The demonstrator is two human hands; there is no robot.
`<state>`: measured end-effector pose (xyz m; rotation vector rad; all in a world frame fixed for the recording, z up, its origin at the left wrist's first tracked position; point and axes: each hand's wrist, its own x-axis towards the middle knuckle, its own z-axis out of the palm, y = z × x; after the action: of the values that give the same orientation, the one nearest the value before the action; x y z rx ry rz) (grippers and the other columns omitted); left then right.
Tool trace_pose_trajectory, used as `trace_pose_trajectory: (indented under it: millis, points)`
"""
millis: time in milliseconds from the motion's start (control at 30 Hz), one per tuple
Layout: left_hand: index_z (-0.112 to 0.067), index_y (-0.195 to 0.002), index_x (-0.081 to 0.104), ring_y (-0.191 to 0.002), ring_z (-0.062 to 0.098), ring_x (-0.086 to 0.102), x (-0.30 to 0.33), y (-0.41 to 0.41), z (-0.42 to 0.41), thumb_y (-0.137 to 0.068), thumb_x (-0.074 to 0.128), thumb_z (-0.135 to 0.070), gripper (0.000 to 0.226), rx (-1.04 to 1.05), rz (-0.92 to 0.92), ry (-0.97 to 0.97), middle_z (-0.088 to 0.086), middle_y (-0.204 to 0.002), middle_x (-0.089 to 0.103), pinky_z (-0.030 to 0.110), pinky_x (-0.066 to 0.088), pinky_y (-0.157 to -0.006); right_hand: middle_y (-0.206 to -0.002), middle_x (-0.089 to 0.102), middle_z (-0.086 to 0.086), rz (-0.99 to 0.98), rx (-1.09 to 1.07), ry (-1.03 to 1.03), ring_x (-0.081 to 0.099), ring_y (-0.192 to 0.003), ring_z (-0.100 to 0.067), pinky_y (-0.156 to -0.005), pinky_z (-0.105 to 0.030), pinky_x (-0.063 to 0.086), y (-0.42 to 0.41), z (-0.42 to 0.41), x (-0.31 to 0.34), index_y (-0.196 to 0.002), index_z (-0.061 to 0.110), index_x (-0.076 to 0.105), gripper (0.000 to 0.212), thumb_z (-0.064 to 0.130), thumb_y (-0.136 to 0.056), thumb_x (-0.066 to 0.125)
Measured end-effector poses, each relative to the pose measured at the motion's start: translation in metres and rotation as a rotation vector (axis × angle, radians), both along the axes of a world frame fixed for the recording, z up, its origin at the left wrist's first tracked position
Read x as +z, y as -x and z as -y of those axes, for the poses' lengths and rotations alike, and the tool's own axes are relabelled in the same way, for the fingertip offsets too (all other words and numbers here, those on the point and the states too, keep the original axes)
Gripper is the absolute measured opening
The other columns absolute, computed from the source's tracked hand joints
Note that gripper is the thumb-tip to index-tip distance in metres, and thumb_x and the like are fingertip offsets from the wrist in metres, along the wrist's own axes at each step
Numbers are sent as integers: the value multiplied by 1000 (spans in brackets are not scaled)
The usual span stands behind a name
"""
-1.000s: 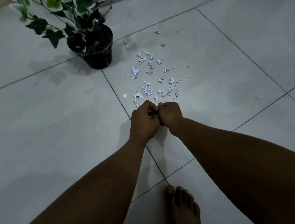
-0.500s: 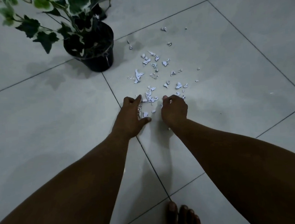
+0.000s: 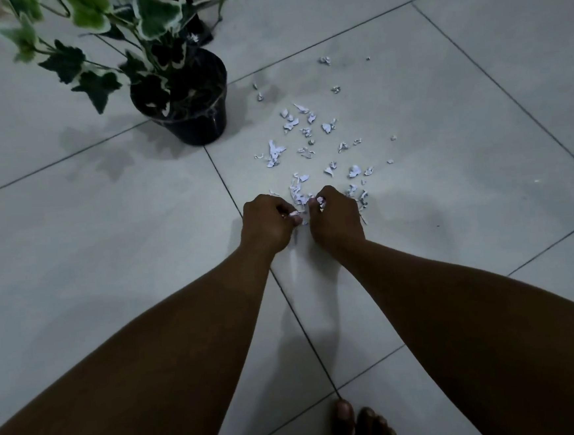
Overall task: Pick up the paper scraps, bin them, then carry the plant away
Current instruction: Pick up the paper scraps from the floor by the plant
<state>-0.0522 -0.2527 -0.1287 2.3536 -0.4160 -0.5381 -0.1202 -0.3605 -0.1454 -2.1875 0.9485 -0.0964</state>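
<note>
Several small white paper scraps (image 3: 310,136) lie scattered over the grey tiled floor (image 3: 75,251), right of the plant. The plant is a variegated ivy in a black pot (image 3: 199,124) at the upper left. Both of my hands are down at the near edge of the scrap patch, close together. My left hand (image 3: 267,224) has its fingers curled and pinches white scraps. My right hand (image 3: 335,217) is curled too, with a scrap showing at its fingertips. More scraps lie partly hidden under my right hand.
A dark stand leg (image 3: 194,22) rises behind the pot. My bare foot (image 3: 360,427) is at the bottom edge. Dark grout lines cross the pale tiles. No bin is in view.
My hands went from touching each other, to spread apart over the nearest scraps, to drawn together again and curled on scraps. The view shifted slightly toward the plant.
</note>
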Motion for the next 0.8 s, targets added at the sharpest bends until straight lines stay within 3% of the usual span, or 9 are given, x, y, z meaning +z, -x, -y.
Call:
trace_pose_trajectory:
  millis: [100, 167, 233, 333, 467, 667, 733, 800]
  points:
    - [-14, -97, 80, -91, 12, 70, 7, 9, 6, -82, 76, -17, 16, 25, -44, 53, 2, -98, 77, 10, 43, -76, -96, 67, -10, 14, -62, -101, 59, -90, -24, -67, -25, 31, 1, -7, 7, -94, 4, 61, 21, 19, -96, 47]
    - [-12, -103, 78, -89, 7, 66, 12, 16, 8, -82, 72, -7, 23, 21, -96, 83, 4, -104, 76, -3, 38, -63, -105, 66, -13, -28, -192, -248, 59, -98, -27, -79, -27, 38, -3, -11, 14, -99, 4, 62, 25, 18, -96, 42]
    - [-11, -108, 77, -89, 5, 64, 14, 22, 7, -81, 67, 1, 32, -24, -143, 105, 6, -107, 76, -7, 36, -57, -109, 65, -17, -58, -254, -404, 60, -106, -35, -94, -40, 48, -5, -11, 19, -97, 6, 60, 28, 21, -95, 37]
    - [-13, -110, 76, -84, 6, 63, 21, 31, 5, -84, 64, 1, 32, -85, -176, 136, 5, -105, 76, -6, 38, -55, -98, 62, -14, -15, -334, -610, 63, -93, -33, -93, -50, 53, 2, -11, 29, -80, 15, 54, 26, 28, -94, 37]
    - [-15, -106, 78, -76, 3, 63, 26, 39, -3, -84, 66, 0, 28, -96, -178, 172, 0, -94, 76, -6, 39, -56, -86, 62, -14, 19, -511, -831, 57, -73, -29, -67, -37, 51, 14, -16, 37, -81, 12, 56, 32, 34, -93, 37]
    - [-11, -77, 76, -54, -5, 62, 34, 41, -16, -69, 82, -4, 12, 41, -189, 260, -2, -70, 72, 9, 49, -58, -72, 57, -11, 26, -491, -951, 52, -59, -25, -60, -30, 48, 25, -28, 48, -78, 11, 54, 22, 21, -92, 40]
    - [-11, -78, 70, -59, -1, 63, 35, 40, -20, -69, 83, -8, 17, 29, -191, 283, -1, -71, 71, 8, 49, -60, -73, 57, -11, 34, -490, -963, 52, -59, -25, -57, -29, 46, 26, -29, 51, -79, 10, 56, 20, 20, -91, 43]
    - [-16, -82, 66, -71, 7, 68, 34, 41, -24, -71, 79, -8, 19, -9, -260, 293, -2, -77, 72, 20, 56, -72, -78, 59, -12, 36, -483, -966, 54, -63, -24, -53, -27, 46, 28, -30, 52, -83, 10, 59, 19, 20, -94, 48]
